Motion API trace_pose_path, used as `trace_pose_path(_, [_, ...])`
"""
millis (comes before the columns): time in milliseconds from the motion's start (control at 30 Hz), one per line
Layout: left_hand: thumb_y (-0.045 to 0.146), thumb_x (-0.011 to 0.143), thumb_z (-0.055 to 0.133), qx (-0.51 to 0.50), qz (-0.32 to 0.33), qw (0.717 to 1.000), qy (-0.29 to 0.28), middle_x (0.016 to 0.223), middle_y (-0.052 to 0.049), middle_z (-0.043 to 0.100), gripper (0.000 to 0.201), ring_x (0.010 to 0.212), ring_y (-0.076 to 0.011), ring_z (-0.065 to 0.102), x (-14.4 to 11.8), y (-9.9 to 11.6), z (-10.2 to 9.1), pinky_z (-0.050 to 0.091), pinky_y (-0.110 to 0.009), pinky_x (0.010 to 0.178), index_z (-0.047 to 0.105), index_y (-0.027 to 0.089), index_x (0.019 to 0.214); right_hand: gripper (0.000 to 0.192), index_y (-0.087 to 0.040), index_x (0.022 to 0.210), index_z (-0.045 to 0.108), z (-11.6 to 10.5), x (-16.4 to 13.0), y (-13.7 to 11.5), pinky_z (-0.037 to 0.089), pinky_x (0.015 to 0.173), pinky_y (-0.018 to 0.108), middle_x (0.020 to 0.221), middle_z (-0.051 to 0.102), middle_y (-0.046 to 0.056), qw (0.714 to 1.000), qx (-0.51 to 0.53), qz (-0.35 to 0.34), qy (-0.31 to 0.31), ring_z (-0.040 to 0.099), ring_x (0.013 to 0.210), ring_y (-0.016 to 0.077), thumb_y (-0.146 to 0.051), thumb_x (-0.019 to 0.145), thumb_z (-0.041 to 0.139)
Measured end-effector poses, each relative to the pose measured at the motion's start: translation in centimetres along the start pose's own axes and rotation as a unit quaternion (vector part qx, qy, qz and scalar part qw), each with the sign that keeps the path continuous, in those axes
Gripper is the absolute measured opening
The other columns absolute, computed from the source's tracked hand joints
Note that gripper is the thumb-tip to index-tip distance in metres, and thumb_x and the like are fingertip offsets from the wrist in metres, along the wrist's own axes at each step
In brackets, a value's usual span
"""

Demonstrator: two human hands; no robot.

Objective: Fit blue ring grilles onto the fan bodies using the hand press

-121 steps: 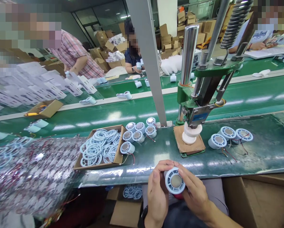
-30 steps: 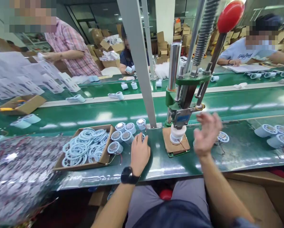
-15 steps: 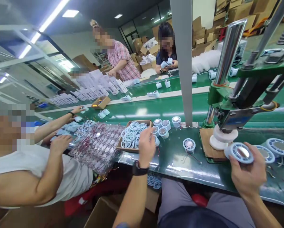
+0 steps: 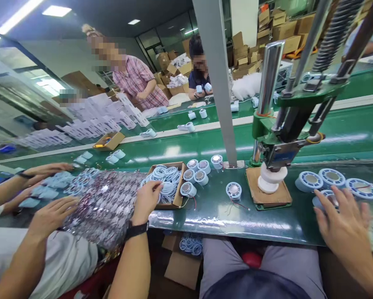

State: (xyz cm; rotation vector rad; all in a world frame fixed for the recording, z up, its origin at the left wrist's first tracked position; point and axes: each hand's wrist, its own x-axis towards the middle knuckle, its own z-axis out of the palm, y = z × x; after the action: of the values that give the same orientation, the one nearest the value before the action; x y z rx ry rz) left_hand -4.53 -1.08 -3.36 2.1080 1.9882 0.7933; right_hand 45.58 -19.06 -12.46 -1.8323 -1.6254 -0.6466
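My left hand point(image 4: 146, 200) is at the left side of a cardboard box point(image 4: 177, 198) filled with light-blue plastic rings point(image 4: 165, 172). Its thumb and fingers are pinched together; whether a ring is between them is hidden. My right hand point(image 4: 345, 218) spreads its fingers over a round light-blue housing with a silver disc point(image 4: 319, 200), partly covered by the hand. Several similar housings point(image 4: 309, 181) stand beside it. Another housing with thin wires point(image 4: 233, 190) sits between the box and the press, and more are grouped right of the box.
A green bench press point(image 4: 278, 145) with white round pads point(image 4: 268, 182) stands over a brown board point(image 4: 251, 193). Wired silvery parts point(image 4: 111, 203) lie left of the box. A co-worker's hands point(image 4: 50, 214) are at far left. A grey post point(image 4: 219, 83) rises behind the bench.
My right hand has moved right and opened, leaving the housing it held among the others. My left hand has shifted left from the box's right side to its left side. The view has turned.
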Motion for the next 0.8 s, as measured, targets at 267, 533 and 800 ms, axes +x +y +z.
trace_pose_path(267, [0.027, 0.090, 0.055, -0.081, 0.154, 0.979, -0.104, 0.092, -0.005, 0.076, 0.024, 0.083, -0.0216, 0.071, -7.2, 8.1, 6.8, 0.058, -0.033, 0.079, 0.076, 0.024, 0.100, 0.043, -0.018, 0.135, 0.060, 5.7, 3.3, -15.7, 0.054, 0.103, 0.052, 0.144, 0.050, 0.021, 0.953, 0.277, -0.090, -0.086, 0.049, 0.138, 0.0341, -0.011, 0.094, 0.050])
trace_pose_path(533, [0.024, 0.097, 0.048, -0.080, 0.150, 0.982, -0.086, 0.118, -0.015, 0.068, 0.034, 0.111, -0.0295, 0.062, -12.0, 8.2, 12.4, 0.051, -0.052, 0.099, 0.067, 0.017, 0.124, 0.029, -0.024, 0.117, 0.071, 5.7, -0.2, -14.8, 0.055, 0.103, 0.049, 0.140, 0.059, 0.013, 0.919, 0.356, -0.093, -0.141, 0.054, 0.133, 0.0277, -0.015, 0.094, 0.054])
trace_pose_path(800, [0.025, 0.086, 0.069, -0.129, 0.104, 0.984, -0.060, 0.124, -0.017, 0.068, 0.049, 0.116, -0.0339, 0.062, -13.7, 10.4, 12.6, 0.051, -0.055, 0.100, 0.058, 0.015, 0.132, 0.042, -0.021, 0.133, 0.057, 3.9, -2.6, -13.3, 0.059, 0.098, 0.044, 0.138, 0.060, 0.017, 0.912, 0.385, -0.013, -0.140, 0.062, 0.126, 0.0269, -0.014, 0.091, 0.056])
